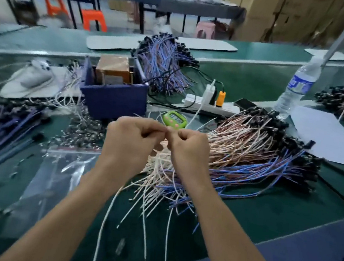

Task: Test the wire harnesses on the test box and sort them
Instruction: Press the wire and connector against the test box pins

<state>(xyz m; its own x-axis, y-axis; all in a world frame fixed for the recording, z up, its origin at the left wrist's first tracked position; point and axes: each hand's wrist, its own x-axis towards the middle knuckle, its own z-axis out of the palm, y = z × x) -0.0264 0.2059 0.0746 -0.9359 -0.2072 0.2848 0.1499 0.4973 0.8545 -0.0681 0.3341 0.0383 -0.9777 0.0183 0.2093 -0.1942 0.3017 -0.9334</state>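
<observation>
Pinching a thin wire (145, 117) at centre frame, your left hand (132, 141) and right hand (188, 148) meet fingertip to fingertip above the loose harness pile (248, 154). The blue box (113, 97) stands just above them. I judge most harnesses are yet untested; tidier bundles (164, 64) lie further up.

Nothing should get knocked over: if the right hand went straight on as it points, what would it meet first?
Probably the green timer just beyond the right hand, though the hand's height above the table is unclear.
</observation>
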